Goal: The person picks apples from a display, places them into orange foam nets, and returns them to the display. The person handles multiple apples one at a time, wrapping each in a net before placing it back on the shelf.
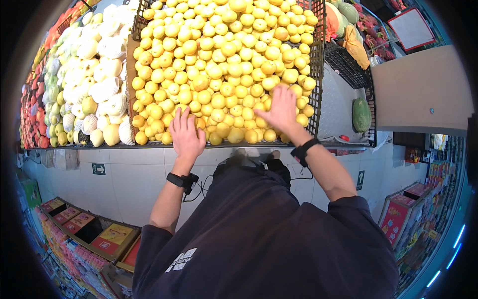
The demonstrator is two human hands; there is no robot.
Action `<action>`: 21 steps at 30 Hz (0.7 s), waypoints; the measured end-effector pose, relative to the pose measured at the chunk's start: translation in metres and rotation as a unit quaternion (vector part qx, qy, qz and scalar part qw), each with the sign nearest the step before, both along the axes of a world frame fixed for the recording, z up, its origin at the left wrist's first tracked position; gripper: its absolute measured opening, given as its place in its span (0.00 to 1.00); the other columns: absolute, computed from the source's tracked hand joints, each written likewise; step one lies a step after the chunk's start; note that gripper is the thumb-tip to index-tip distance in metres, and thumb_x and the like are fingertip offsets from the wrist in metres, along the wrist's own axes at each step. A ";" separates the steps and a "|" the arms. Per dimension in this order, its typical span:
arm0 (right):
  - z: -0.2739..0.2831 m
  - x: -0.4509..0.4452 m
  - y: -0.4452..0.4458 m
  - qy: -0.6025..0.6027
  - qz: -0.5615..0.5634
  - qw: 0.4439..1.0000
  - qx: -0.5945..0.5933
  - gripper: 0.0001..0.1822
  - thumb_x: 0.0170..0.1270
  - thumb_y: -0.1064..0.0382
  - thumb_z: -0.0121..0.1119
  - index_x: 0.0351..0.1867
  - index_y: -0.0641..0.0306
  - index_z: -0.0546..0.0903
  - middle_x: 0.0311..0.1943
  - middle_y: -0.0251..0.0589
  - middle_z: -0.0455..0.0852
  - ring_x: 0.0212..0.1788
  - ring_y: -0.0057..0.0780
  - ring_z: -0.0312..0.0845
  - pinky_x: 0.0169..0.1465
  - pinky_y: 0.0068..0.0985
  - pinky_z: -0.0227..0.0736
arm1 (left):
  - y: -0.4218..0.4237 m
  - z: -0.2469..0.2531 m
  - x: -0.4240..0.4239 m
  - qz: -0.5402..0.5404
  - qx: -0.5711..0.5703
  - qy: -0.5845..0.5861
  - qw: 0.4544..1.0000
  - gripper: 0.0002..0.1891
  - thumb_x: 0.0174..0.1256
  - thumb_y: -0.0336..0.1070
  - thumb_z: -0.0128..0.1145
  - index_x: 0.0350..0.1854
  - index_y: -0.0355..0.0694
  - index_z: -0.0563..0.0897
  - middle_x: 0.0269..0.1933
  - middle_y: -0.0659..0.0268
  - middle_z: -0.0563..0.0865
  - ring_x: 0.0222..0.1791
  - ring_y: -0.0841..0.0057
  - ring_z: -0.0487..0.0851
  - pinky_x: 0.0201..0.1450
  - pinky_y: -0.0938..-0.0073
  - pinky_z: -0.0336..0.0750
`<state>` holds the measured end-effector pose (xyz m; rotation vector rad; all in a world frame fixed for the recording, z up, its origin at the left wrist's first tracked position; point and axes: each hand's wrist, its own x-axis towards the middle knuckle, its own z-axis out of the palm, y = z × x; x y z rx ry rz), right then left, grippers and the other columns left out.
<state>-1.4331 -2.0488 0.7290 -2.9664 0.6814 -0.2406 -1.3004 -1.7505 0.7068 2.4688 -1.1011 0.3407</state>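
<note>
A wide heap of round yellow fruits [218, 71] lies before me, bordered on the right by a black plastic lattice crate wall [318, 74]. My left hand [186, 136] rests palm down on the fruits at the front edge, its fingers slightly apart and pointing away from me. Further right, my right hand [281, 110] is spread over the heap, thumb out to the left, slightly blurred. No fruit shows gripped in either hand; what lies under the palms is hidden. Each wrist wears a black band.
Pale fruits in foam nets [106, 89] adjoin the heap on the left. At right, a watermelon [361, 115] and a small red object [344, 138] lie in a bin, near a black basket [347, 65]. Boxed goods [80, 224] stand behind me at lower left.
</note>
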 end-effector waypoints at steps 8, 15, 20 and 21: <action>-0.010 -0.049 0.023 0.034 0.030 0.997 0.059 0.28 0.60 0.38 0.70 0.52 0.56 0.87 0.64 0.43 0.75 0.60 0.47 0.72 0.57 0.47 0.77 | 0.002 0.000 -0.001 -0.003 0.001 -0.004 1.000 0.22 0.55 0.34 0.62 0.54 0.33 0.81 0.70 0.51 0.78 0.78 0.49 0.67 0.75 0.47 0.61; 0.002 -0.060 0.009 0.064 0.109 0.988 0.084 0.24 0.54 0.42 0.75 0.48 0.53 0.90 0.56 0.41 0.80 0.56 0.44 0.79 0.48 0.41 0.84 | 0.002 -0.001 0.001 -0.014 -0.005 -0.002 1.000 0.23 0.55 0.33 0.62 0.55 0.32 0.81 0.70 0.50 0.79 0.77 0.47 0.68 0.73 0.47 0.63; 0.031 -0.034 -0.015 0.013 0.100 0.983 0.153 0.22 0.54 0.45 0.75 0.46 0.53 0.90 0.53 0.45 0.83 0.51 0.49 0.85 0.50 0.40 0.85 | 0.000 -0.002 0.002 -0.013 -0.017 -0.006 1.000 0.22 0.56 0.33 0.61 0.54 0.32 0.81 0.69 0.51 0.79 0.77 0.47 0.68 0.73 0.47 0.64; 0.041 -0.024 -0.020 -0.023 0.060 0.990 0.128 0.24 0.56 0.44 0.74 0.50 0.53 0.89 0.58 0.51 0.82 0.56 0.52 0.84 0.54 0.42 0.84 | 0.001 -0.003 0.001 -0.012 -0.018 -0.006 1.000 0.22 0.55 0.33 0.61 0.54 0.32 0.82 0.69 0.52 0.79 0.77 0.48 0.68 0.72 0.47 0.64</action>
